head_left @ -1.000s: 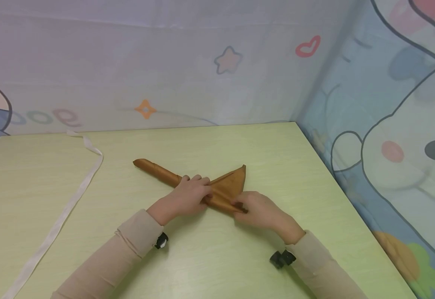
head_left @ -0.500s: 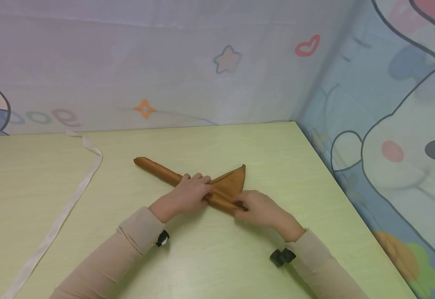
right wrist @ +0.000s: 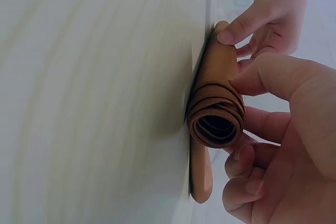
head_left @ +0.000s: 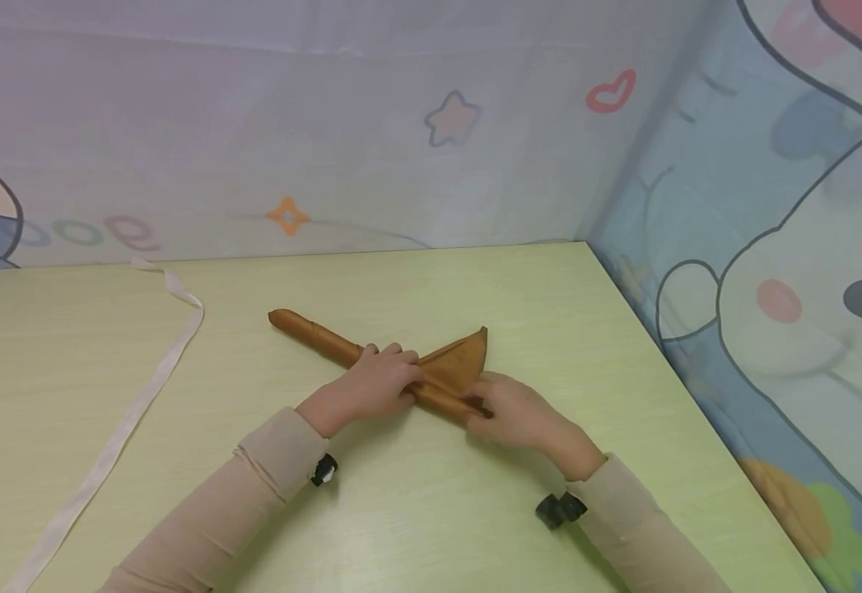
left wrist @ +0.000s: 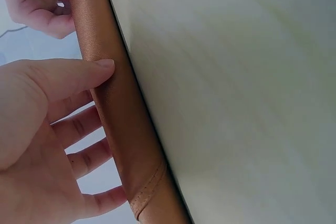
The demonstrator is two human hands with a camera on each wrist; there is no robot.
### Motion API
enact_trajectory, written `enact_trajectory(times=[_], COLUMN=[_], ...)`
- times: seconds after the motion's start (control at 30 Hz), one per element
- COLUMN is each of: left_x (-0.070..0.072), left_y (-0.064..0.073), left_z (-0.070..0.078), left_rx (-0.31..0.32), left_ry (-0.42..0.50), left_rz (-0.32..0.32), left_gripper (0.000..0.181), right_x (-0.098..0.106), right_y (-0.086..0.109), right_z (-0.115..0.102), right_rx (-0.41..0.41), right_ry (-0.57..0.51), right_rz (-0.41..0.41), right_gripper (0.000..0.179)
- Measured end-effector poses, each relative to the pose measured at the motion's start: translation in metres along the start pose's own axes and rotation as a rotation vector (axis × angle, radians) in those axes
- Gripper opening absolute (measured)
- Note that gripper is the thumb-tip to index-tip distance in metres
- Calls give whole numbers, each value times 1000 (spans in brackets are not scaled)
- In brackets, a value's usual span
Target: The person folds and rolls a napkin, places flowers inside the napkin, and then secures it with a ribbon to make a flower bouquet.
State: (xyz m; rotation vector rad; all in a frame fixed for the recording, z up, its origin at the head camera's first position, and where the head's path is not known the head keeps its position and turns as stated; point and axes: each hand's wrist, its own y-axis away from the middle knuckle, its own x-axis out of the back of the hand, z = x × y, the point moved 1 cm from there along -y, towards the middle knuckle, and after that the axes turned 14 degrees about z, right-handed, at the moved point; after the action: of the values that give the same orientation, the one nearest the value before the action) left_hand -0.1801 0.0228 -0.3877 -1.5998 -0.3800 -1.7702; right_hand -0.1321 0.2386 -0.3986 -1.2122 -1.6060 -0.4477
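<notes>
Brown cloth [head_left: 454,368] in pinch-grip of left hand [head_left: 369,385] and right hand [head_left: 517,416], faint lettering [head_left: 78,244] behind

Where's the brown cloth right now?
Head view: the brown cloth lies centrally on the table, left hand gripping its middle, right hand its lower right end.

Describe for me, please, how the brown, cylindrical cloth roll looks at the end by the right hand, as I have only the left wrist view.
Observer: In the right wrist view, that end of the brown cloth roll, beside the right hand, is an open spiral of nested layers.

Operator: Thank you; is any of the cloth unrolled?

Observer: Yes, the head view shows a triangular brown cloth flap on the roll's far side.

Operator: And is anything else lying on the table?

Observer: A long, narrow white ribbon, to the left of the left hand.
</notes>
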Motion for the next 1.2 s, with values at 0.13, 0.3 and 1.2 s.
enact_trajectory(times=[0.13, 0.3, 1.2], left_x=[0, 0, 3], left_y=[-1, -2, 2], left_z=[0, 0, 2], left_rx=[0, 1, 3], left_ry=[2, 7, 24], left_rz=[-7, -12, -66], left_gripper=[17, 16, 11], right_x=[1, 2, -1], right_y=[1, 1, 3], right_z=[-1, -3, -9], right_rx=[-2, 13, 8], right_ry=[5, 9, -10], right_rz=[7, 30, -16], right_gripper=[26, 23, 22])
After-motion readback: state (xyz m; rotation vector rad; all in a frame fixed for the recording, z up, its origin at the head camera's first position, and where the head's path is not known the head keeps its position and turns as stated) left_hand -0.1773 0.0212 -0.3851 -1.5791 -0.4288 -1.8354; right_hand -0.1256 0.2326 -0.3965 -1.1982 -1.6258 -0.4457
